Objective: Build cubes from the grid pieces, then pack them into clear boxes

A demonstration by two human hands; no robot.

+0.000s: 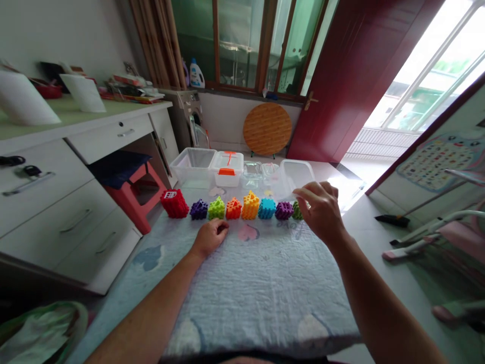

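Note:
A row of coloured plastic interlocking pieces, stacked by colour, crosses the cloth-covered table (261,278). From the left come a red stack (174,203), a dark blue one (199,209), a lime green one (216,207), an orange one (234,208), a yellow one (250,205), a light blue one (267,208), a purple one (284,210) and a green one (297,211). My left hand (210,236) rests loosely curled before the lime and orange stacks, nothing visible in it. My right hand (321,208) is raised beside the green stack, fingers pinched; what they hold is unclear. It partly hides that stack.
Behind the row stand a clear open bin (194,169), a clear box with orange latches (227,169), small clear containers (253,171) and a larger clear plastic container (297,174). A red stool (140,197) and white drawers (76,222) are left of the table.

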